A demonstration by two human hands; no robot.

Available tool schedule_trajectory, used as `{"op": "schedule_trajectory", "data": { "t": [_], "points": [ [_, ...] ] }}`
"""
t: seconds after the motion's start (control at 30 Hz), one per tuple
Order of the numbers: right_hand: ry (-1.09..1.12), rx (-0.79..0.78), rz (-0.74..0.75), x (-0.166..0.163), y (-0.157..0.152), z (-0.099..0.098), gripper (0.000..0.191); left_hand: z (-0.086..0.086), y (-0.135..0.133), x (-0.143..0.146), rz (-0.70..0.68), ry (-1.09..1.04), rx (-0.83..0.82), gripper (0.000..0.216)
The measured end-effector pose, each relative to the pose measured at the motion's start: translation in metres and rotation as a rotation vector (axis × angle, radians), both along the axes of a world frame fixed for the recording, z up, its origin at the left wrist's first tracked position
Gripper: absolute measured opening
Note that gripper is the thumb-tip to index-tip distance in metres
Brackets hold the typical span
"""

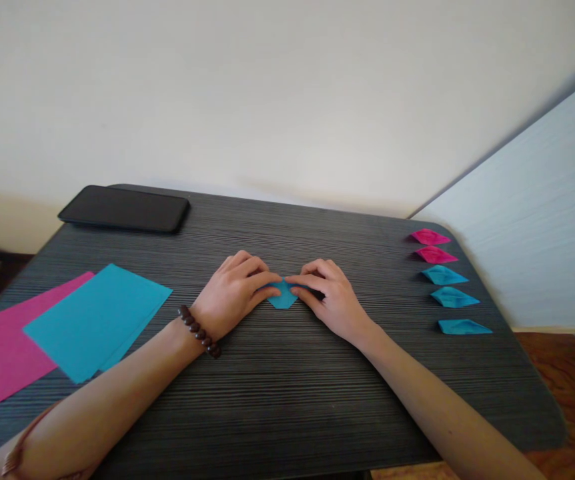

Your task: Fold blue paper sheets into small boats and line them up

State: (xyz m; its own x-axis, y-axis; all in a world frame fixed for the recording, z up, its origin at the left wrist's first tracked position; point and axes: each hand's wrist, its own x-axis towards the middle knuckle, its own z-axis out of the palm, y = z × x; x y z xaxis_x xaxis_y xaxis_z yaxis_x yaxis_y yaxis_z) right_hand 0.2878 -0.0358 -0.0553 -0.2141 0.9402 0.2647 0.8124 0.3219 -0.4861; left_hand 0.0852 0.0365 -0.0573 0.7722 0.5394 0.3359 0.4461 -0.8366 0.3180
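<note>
Between my hands, at the middle of the dark table, is a small folded piece of blue paper (283,297). My left hand (237,287) pinches its left side between thumb and fingers; a beaded bracelet (199,331) circles that wrist. On the other side, my right hand (330,293) grips the right edge the same way. The fingertips of both hands nearly meet at the paper's top edge and cover its upper corners. Its lower part shows flat sides and a blunt bottom edge.
Blue sheets (97,320) overlap a pink sheet (17,340) on the left of the table (287,413). A black flat case-like object (125,209) lies at the back left. Along the right edge sit folded pink paper pieces (436,255) and several folded blue ones (455,297). A wall stands behind.
</note>
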Motion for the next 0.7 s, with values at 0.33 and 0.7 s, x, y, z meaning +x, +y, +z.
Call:
{"op": "schedule_trajectory", "data": {
  "t": [0.33,0.7],
  "points": [
    [-0.309,0.155,0.042,-0.003,-0.01,0.004,0.027,0.01,-0.015,-0.001,-0.033,0.111,0.292,0.02],
    [-0.375,0.245,0.02,-0.006,-0.017,-0.001,0.026,0.015,-0.035,0.0,0.074,0.217,0.313,0.025]
  ]
}}
